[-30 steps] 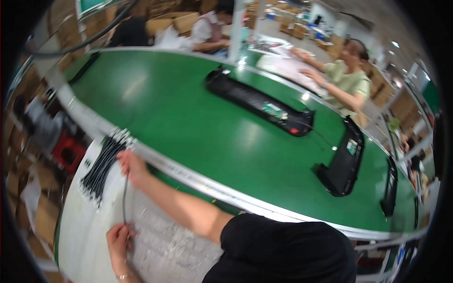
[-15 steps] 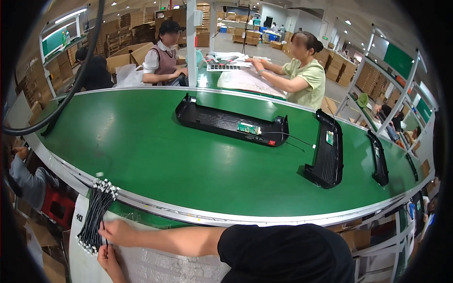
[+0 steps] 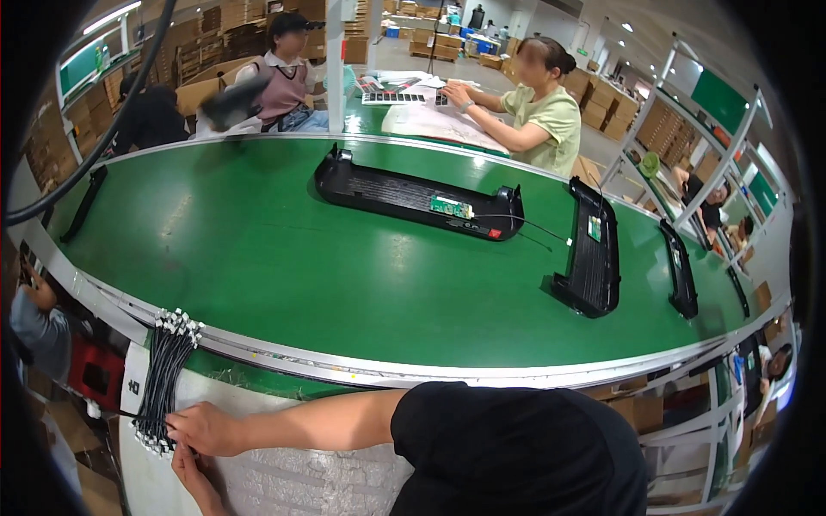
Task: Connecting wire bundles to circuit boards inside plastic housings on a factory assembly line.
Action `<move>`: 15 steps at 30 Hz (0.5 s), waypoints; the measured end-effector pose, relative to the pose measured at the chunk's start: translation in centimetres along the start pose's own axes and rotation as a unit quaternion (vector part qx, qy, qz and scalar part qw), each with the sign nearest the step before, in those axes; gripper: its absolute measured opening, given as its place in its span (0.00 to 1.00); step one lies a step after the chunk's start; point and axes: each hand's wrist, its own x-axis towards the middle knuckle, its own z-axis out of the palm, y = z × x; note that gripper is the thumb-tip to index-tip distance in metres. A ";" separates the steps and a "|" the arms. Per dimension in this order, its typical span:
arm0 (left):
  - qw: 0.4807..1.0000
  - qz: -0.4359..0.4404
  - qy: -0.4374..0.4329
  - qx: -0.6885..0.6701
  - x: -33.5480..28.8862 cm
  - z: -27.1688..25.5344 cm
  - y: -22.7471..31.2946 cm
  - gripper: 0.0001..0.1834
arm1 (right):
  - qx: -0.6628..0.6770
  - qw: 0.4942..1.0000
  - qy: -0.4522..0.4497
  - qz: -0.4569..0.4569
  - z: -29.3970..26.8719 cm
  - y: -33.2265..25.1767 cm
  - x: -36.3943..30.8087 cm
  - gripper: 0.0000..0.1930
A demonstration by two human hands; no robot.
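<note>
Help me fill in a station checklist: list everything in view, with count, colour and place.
cables: one bundle, black with white ends, left, across the bench's near edge
shells: five, black, on the bench
circuit boards: at least two, green, inside shells
bench: one, green with pale rim, middle
worktop: one, whitish, lower left
blurred thing: one, dark, towards the upper left
co-workers: several, mixed clothing, around the bench
cartons: many, brown, background and sides
rack: one, pale, right
sleeve: one, black, lower middle
right hand: one, bare, at the cables
left hand: one, bare, just below it
</note>
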 end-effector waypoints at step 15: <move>0.956 0.083 -0.096 0.265 1.8 0.3 -1.2 0.20 | 0.422 0.778 0.237 0.401 -4.1 9.4 3.4 0.10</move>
